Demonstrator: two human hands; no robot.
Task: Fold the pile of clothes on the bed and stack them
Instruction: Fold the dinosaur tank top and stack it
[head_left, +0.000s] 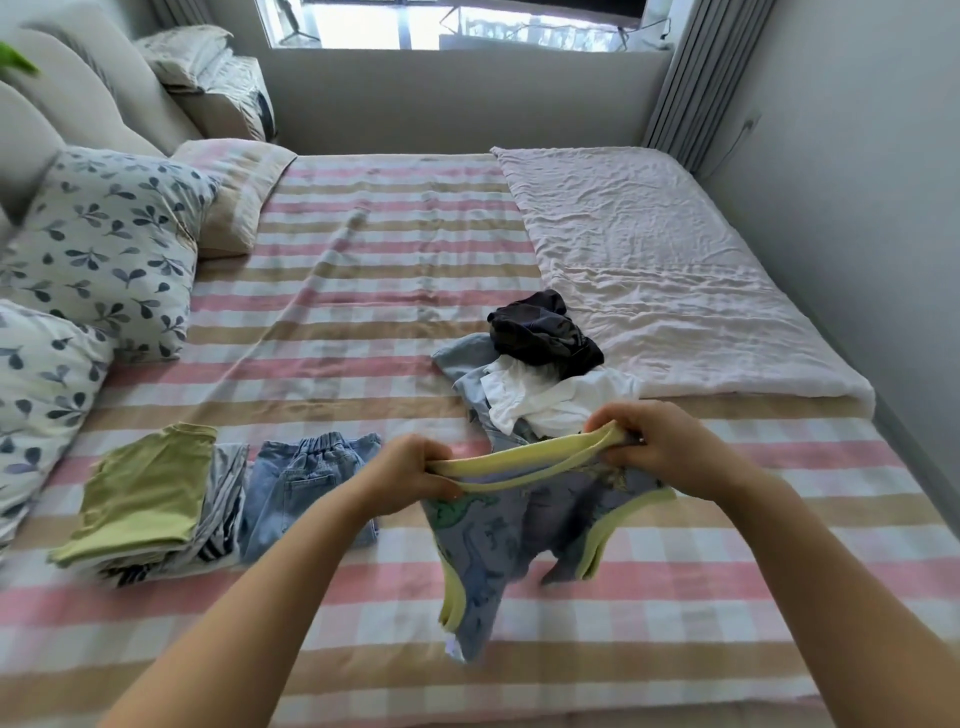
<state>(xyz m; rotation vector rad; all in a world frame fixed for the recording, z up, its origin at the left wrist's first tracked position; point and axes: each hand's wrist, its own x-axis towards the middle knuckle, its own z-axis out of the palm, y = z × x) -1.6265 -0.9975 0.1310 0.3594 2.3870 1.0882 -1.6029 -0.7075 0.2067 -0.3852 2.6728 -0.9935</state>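
I hold up a small blue dinosaur-print vest (498, 540) with yellow trim over the striped bed (363, 291). My left hand (410, 470) grips one end of its yellow neck band and my right hand (660, 441) grips the other end, so the vest hangs down with its hem touching the sheet. Behind my hands lies the unfolded pile: a dark garment (543, 332) on top, a white one (550, 395) and a light blue one (467, 364). At the left sit a folded green piece (145, 493) on a striped piece (223, 514), and folded jeans (301, 483).
Leaf-print pillows (104, 249) and a striped pillow (234, 192) line the left side by the padded headboard (78, 88). A pale pink quilt (649, 260) covers the bed's right part. A wall runs along the right edge and a window (452, 21) is behind.
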